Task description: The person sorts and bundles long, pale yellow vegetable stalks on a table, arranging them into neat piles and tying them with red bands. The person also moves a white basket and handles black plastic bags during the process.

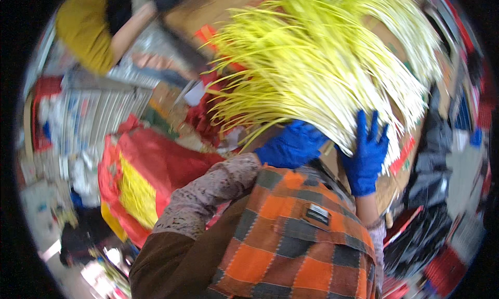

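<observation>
A large heap of yellow chives (296, 72) lies before me, its yellow leaf tips to the left and its white stalk ends to the lower right. My left hand (292, 145), in a blue glove, is at the near edge of the heap, against the stalks; its fingertips are partly hidden. On the white ends, my right hand (364, 154), also blue-gloved, lies with its fingers spread. The chives rest on a brown work table (335, 160).
At the left stands a red bag (163, 162) with yellow chives in its opening. Another person's arm (132, 30) with a dark glove reaches over the far left side of the table. Black plastic (429, 174) lies along the right. Red strips (403, 154) lie near the stalk ends.
</observation>
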### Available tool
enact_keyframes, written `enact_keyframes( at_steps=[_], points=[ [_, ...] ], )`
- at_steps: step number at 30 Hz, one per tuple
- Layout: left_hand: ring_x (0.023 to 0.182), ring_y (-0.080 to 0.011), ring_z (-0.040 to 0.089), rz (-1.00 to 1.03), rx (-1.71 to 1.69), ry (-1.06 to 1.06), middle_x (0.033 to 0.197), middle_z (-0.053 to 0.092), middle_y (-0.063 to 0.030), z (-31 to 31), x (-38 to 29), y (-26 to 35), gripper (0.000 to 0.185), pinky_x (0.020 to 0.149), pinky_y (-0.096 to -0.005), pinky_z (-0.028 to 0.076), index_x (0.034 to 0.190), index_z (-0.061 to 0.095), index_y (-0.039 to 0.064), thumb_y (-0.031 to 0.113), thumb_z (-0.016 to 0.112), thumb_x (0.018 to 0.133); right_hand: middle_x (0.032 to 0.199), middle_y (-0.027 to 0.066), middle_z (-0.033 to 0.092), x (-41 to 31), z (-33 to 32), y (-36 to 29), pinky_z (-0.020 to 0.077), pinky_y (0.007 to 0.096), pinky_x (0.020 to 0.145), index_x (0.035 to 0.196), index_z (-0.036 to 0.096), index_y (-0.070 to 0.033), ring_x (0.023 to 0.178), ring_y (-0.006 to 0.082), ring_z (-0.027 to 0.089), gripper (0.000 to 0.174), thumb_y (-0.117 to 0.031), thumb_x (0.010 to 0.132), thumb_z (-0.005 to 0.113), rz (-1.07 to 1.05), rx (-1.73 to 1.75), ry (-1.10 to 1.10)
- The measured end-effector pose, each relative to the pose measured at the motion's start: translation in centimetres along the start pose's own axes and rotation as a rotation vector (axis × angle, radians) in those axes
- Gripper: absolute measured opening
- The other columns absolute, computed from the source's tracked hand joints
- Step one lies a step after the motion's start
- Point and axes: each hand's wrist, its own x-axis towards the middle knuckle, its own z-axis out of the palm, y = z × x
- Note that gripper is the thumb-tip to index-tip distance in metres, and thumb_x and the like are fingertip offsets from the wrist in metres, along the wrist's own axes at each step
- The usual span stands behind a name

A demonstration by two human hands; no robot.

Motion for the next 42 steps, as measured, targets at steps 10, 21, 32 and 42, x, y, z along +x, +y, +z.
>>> enact_keyframes(
  at_steps=[10,21,32,42],
  points=[
    [0.108,-0.0335,0.06,-0.789,-0.216,0.169,0.115,0.065,-0.0116,-5.6,-9.2,2.1,0.029,0.089,-0.0469,0.048,0.109,0.065,0.008,0.022,0.061,0.084,0.152,0.0187,0.039,0.3,1.1,1.7,0.0321,0.0546,0.111,0.154,0.031,-0.018,0.133,0.0477,0.039,0.096,-0.057,0.077,0.072,-0.208,-0.084,0.011],
    [0.105,-0.0438,0.063,-2.055,0.497,0.541,0.109,0.065,-0.0292,-13.4,-32.0,-5.4,0.055,0.088,-0.0481,0.051,0.106,0.057,-0.003,0.038,0.077,0.076,0.151,0.0148,0.042,0.7,0.6,1.8,0.0308,0.0512,0.114,0.153,0.032,-0.017,0.136,0.0359,0.043,0.095,-0.052,0.077,0.075,-0.281,-0.034,-0.006],
    [0.109,-0.0432,0.062,-2.108,0.394,0.544,0.118,0.063,-0.0283,-13.7,-31.6,-6.2,0.074,0.09,-0.0483,0.05,0.118,0.054,-0.005,0.042,0.083,0.069,0.149,0.0124,0.045,0.6,0.8,1.8,0.03,0.0538,0.113,0.152,0.036,-0.014,0.134,0.0404,0.042,0.093,-0.053,0.076,0.073,-0.243,-0.01,0.003],
    [0.119,-0.0409,0.056,-1.973,0.45,0.482,0.128,0.056,-0.0295,-13.4,-31.2,-2.7,0.086,0.098,-0.0438,0.047,0.133,0.045,-0.009,0.043,0.081,0.074,0.148,0.0153,0.045,1.0,1.0,1.2,0.0251,0.0529,0.118,0.151,0.037,-0.013,0.135,0.0368,0.043,0.099,-0.033,0.063,0.076,-0.166,-0.022,-0.028]
  ],
)
